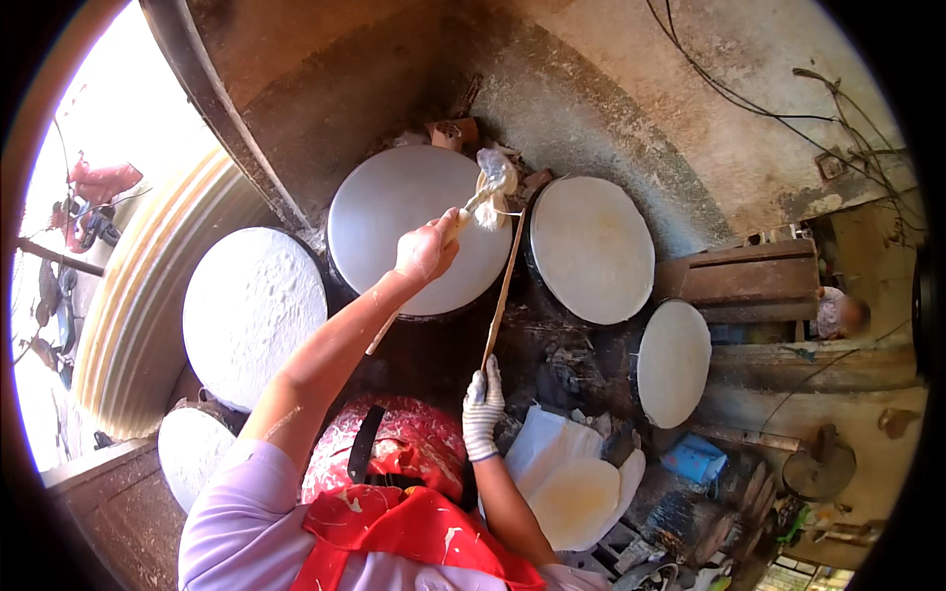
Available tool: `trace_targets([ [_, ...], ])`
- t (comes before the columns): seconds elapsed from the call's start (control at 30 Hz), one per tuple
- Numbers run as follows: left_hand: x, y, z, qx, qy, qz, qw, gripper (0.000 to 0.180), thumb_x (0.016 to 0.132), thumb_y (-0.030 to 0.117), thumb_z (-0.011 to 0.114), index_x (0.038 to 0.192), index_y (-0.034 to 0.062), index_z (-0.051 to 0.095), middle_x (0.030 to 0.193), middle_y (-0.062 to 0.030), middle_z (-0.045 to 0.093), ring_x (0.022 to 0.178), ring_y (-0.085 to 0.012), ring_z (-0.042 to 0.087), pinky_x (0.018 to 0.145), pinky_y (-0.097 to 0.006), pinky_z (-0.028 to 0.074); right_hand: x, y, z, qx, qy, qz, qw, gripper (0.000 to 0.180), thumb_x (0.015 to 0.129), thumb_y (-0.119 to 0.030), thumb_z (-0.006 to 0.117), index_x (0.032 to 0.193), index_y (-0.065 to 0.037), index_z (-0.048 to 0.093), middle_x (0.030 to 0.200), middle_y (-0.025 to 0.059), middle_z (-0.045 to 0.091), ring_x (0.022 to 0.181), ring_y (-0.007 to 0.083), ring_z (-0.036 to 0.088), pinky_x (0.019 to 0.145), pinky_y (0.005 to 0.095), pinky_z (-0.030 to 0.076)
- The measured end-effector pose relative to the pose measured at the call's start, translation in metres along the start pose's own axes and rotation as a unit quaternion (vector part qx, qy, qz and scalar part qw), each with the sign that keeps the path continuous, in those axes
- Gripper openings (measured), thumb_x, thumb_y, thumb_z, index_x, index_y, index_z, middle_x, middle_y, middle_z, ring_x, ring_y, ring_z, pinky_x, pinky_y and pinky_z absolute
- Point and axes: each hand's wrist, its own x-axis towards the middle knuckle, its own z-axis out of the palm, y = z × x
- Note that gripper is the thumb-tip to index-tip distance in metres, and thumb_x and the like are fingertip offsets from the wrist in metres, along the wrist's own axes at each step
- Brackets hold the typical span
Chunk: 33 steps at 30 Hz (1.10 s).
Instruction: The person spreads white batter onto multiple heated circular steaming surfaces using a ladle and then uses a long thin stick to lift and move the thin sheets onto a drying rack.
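The left hand (426,248) is bare and closed around the handle of a cloth swab (491,187), whose white wad hangs over the upper right edge of the middle griddle (394,212). The left forearm crosses above that griddle's lower edge. The right hand (483,406) wears a white glove and is closed on the lower end of a thin wooden stick (503,286), which slants up between the middle griddle and the right griddle (591,246) to end near the wad.

Surroundings:
- A round griddle covered with a white bubbly sheet (254,310) lies to the left, just beside the middle griddle.
- A smaller griddle (673,362) sits lower right, tilted on edge in this view.
- A red bucket (394,443) spattered with white stands directly below the hands, close to the person's red apron (414,537).
- A stack of pale round sheets (576,497) rests on white cloth beside the right forearm.
- Another person (843,313) is partly visible at the far right, well apart.
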Motion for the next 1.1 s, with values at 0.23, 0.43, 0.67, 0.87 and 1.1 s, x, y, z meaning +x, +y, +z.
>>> trace_targets([
  [0.23, 0.028, -0.023, -0.018, -0.02, 0.027, -0.017, 0.999, 0.048, 0.074, 0.016, 0.056, 0.121, 0.0107, 0.049, 0.097, -0.0146, 0.062, 0.083, -0.0329, 0.061, 0.071, -0.04, 0.049, 0.04, 0.001, 0.092, 0.098, 0.04, 0.111, 0.988, 0.037, 0.091, -0.019, 0.051, 0.117, 0.007, 0.051, 0.121, 0.0202, 0.054, 0.113, 0.0271, 0.051, 0.099, 0.0338, 0.037],
  [0.43, 0.016, -0.041, -0.023, -0.052, 0.033, -0.075, 0.995, 0.048, 0.073, 0.015, 0.057, 0.12, 0.0085, 0.05, 0.094, -0.0165, 0.062, 0.084, -0.0342, 0.06, 0.074, -0.041, 0.048, 0.132, -0.033, 0.171, 0.206, 0.03, 0.047, 0.977, 0.034, 0.089, -0.016, 0.055, 0.113, 0.008, 0.053, 0.116, 0.0187, 0.057, 0.101, 0.0239, 0.055, 0.089, 0.0312, 0.043],
  [0.67, -0.007, -0.073, -0.032, -0.086, 0.028, -0.191, 0.977, 0.049, 0.074, 0.017, 0.059, 0.121, 0.0059, 0.051, 0.09, -0.0189, 0.063, 0.084, -0.0347, 0.061, 0.075, -0.041, 0.048, 0.127, -0.028, 0.115, 0.029, 0.029, 0.033, 0.999, 0.03, 0.09, -0.011, 0.051, 0.116, 0.004, 0.053, 0.116, 0.0175, 0.058, 0.103, 0.0209, 0.055, 0.09, 0.0294, 0.043],
  [0.87, -0.017, -0.077, -0.033, -0.093, 0.05, -0.206, 0.973, 0.046, 0.075, 0.017, 0.059, 0.118, 0.0038, 0.053, 0.088, -0.019, 0.064, 0.082, -0.034, 0.063, 0.073, -0.039, 0.049, 0.129, -0.027, 0.145, -0.014, -0.059, 0.011, 0.998, 0.034, 0.089, -0.018, 0.053, 0.115, 0.004, 0.054, 0.118, 0.0206, 0.056, 0.111, 0.0301, 0.053, 0.096, 0.0347, 0.039],
  [1.1, -0.031, -0.086, -0.04, -0.162, 0.101, -0.225, 0.955, 0.044, 0.076, 0.014, 0.057, 0.118, 0.0002, 0.053, 0.082, -0.0138, 0.064, 0.07, -0.0191, 0.063, 0.066, -0.03, 0.049, 0.147, -0.01, 0.102, -0.001, 0.008, 0.039, 0.999, 0.032, 0.089, -0.018, 0.053, 0.116, 0.0, 0.056, 0.116, 0.0206, 0.058, 0.108, 0.0279, 0.055, 0.095, 0.0345, 0.04],
])
